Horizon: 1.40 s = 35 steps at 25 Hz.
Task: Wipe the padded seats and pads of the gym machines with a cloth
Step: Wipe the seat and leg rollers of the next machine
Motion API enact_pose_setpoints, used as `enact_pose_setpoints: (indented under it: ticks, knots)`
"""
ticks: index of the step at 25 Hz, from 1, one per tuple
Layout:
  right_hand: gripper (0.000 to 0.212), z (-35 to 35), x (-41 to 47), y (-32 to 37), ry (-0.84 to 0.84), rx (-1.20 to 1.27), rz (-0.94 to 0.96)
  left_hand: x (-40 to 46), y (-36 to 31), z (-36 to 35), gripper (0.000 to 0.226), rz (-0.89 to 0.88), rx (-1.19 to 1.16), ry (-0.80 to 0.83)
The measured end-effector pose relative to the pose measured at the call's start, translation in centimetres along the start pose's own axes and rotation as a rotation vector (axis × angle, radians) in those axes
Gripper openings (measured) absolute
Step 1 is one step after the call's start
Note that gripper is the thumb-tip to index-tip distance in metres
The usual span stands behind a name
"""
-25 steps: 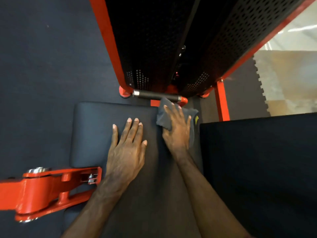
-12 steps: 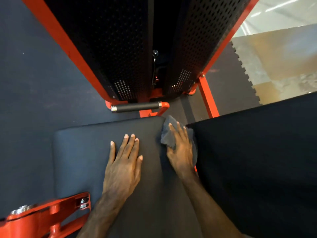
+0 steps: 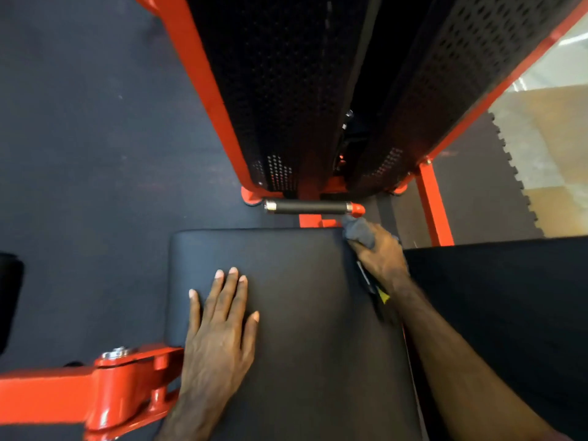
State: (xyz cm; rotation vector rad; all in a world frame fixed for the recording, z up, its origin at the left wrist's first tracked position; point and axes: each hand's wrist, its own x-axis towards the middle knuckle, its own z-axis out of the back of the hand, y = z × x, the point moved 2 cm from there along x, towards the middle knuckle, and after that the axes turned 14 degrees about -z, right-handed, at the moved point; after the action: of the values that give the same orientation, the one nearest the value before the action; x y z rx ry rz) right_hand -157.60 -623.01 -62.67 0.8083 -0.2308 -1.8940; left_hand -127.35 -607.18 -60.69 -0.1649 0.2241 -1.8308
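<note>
Head view: grey cloth, soft and light, bunched in gripping right hand fingers at seat pad far right corner; left hand fingers flat, open.

Head camera, looking steeply down

We see from one wide-angle view worn on the head, close above the black seat pad, facing forward and down toward the red machine frame; no second view.
</note>
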Motion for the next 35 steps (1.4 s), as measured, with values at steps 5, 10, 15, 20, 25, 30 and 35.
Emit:
enact_pose_setpoints:
  ticks: [5,10,15,20,25,30,35]
  knots:
    - [0.050,-3.9,0.5,10.4,0.264,-0.216,0.177,-1.6,3.4,0.4,0.065,0.117,-0.040,-0.063]
    - [0.031,-5.3,1.3,12.0,0.433,-0.064,0.096,-2.3,4.3,0.5,0.066,0.157,-0.107,-0.077]
    - [0.046,-9.1,-0.6,17.6,0.484,-0.080,0.173,-2.8,5.2,0.5,0.068,0.161,-0.157,-0.065]
    - [0.016,-9.9,-1.9,21.0,0.565,-0.010,0.083,-3.8,6.9,0.9,0.065,0.096,-0.186,-0.101]
    - [0.019,-12.4,-4.1,25.5,0.671,0.009,0.036,-3.8,7.6,1.5,0.064,0.077,-0.213,-0.094]
    - [0.014,-13.9,-4.9,28.0,0.653,-0.031,0.091,-4.6,8.6,2.3,0.061,0.014,-0.132,-0.111]
    - [0.026,-13.5,-5.7,28.5,0.677,-0.073,0.018,-8.1,11.9,3.4,0.056,0.074,-0.033,-0.131]
